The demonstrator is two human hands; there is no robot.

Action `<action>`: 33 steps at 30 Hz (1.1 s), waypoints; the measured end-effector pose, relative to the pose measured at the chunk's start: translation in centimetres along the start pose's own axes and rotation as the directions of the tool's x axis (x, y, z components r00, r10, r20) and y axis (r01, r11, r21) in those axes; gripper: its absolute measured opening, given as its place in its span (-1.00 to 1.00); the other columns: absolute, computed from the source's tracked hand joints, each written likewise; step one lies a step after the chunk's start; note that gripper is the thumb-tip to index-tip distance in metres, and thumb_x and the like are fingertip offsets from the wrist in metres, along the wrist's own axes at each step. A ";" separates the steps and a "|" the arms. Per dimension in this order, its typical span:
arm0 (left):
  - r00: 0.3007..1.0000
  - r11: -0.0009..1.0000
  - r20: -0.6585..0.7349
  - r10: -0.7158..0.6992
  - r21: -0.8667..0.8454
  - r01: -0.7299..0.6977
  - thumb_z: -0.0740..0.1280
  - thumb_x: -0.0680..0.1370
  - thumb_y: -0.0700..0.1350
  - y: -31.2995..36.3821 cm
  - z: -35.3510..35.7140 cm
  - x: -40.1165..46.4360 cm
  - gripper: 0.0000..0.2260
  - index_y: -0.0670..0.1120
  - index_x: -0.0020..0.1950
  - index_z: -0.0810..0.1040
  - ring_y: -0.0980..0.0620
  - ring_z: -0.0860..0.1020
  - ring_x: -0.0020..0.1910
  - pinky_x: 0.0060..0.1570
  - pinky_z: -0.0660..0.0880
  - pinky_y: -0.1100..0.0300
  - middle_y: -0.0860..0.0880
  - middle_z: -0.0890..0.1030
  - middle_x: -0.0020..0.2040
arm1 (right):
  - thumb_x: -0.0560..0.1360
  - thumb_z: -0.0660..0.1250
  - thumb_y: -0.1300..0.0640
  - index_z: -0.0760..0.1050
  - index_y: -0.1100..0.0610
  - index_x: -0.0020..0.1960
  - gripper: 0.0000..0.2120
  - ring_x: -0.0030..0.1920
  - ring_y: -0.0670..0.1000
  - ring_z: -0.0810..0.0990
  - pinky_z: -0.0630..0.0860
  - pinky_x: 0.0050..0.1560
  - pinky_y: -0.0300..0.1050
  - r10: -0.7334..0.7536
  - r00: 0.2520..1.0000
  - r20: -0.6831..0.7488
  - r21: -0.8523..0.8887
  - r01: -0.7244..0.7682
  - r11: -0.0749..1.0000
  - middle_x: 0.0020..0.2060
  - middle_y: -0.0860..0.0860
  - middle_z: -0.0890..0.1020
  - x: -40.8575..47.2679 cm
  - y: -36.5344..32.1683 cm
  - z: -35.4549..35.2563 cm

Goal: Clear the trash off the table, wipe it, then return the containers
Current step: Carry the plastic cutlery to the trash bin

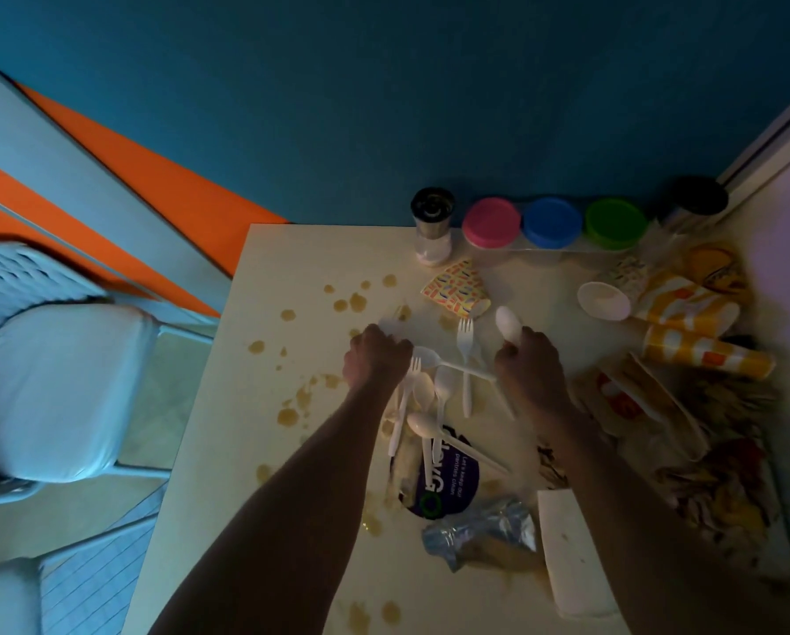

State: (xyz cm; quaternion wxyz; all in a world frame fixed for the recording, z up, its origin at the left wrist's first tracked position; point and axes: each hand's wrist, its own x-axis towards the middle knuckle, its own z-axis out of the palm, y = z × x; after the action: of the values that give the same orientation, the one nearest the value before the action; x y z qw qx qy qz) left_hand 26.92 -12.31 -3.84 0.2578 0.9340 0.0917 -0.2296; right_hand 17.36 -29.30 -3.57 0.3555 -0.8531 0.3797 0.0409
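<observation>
Head view, trash-clearing stage. Nearest me, a flat white slab of card or foam [576, 552] lies at the table's [264, 268] near edge beside a crinkled, glossy foil wrapper [480, 529], with a dark purple printed wrapper [448, 478] just beyond it. Thin white plastic cutlery is heaped across that wrapper: spoons [443, 387] and a fork [404, 405], rigid and smooth, crossing one another. I judge the step in hand to be the gathering of this cutlery; wiping has not begun, since tan, dried-looking spills [287, 417] spot the pale matte top.

My left hand [377, 357] is curled closed at the top of the heap, on what looks like a blurred white utensil; exactly what it holds I cannot tell. My right hand [528, 364] is fisted around a white plastic spoon [508, 324], bowl upward. A second fork [465, 359] lies loose between the hands.

To the right, yellow-striped paper cups [704, 357] lie toppled among crumpled wrappers [723, 488]; a white-lined paper cup [606, 300] and a flattened confetti-print cup [457, 288] sit farther out. Along the back wall stand the containers: a glass grinder [432, 226], round tubs lidded pink [491, 222], blue [552, 221] and green [616, 223], and a black-lidded jar [700, 194].

The next move likely calls for bundling the slippery handles parallel before lifting.
</observation>
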 end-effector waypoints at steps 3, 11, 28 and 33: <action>0.995 0.994 -0.010 -0.097 -0.048 0.097 0.37 0.53 0.00 0.4 -0.2 0.0 -0.59 -0.17 0.31 0.51 -0.22 0.57 0.20 0.12 0.53 0.00 -0.19 0.59 0.23 | 0.48 0.37 0.06 0.39 0.23 0.29 -0.55 0.14 0.23 0.53 0.41 0.01 -0.04 0.009 0.981 0.193 -0.147 0.019 0.989 0.12 0.19 0.49 -0.6 0.6 0.4; 0.991 0.946 -0.131 -0.030 -0.323 -0.014 0.23 0.53 0.04 0.3 -1.3 -0.7 -0.66 -0.15 0.18 0.48 -0.24 0.59 0.06 0.10 0.58 -0.18 -0.20 0.61 0.12 | 0.47 0.34 0.10 0.52 0.22 0.06 -0.76 -0.01 0.18 0.61 0.53 -0.06 -0.01 -0.043 0.987 0.157 -0.249 0.081 0.965 -0.05 0.15 0.62 -1.6 2.5 0.5; 0.998 0.993 0.029 0.063 0.094 -0.065 0.43 0.48 0.02 -4.2 0.8 -6.0 -0.67 -0.09 0.18 0.60 -0.09 0.62 -0.12 -0.12 0.58 0.09 -0.05 0.65 -0.06 | 0.43 0.35 -0.18 0.50 0.11 0.17 -0.55 0.07 0.19 0.62 0.46 -0.04 -0.05 0.048 0.983 0.178 -0.236 -0.005 0.972 0.06 0.12 0.63 -4.5 0.6 0.9; 0.994 0.989 0.084 0.073 0.126 -0.083 0.46 0.47 0.01 -4.2 0.5 -5.5 -0.65 -0.07 0.22 0.58 -0.09 0.62 -0.09 -0.07 0.58 0.07 -0.06 0.66 0.00 | 0.52 0.32 -0.10 0.46 0.16 0.18 -0.62 0.07 0.21 0.60 0.44 -0.07 -0.03 -0.013 0.992 0.127 -0.295 0.050 0.954 0.08 0.13 0.60 -6.0 1.1 3.0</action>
State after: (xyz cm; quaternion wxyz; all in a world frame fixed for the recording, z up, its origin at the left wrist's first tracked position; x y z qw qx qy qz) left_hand 20.69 -9.24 -3.44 0.2089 0.9418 0.0296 -0.2617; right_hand 12.99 -24.21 -4.43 0.2464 -0.8987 0.3329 0.1445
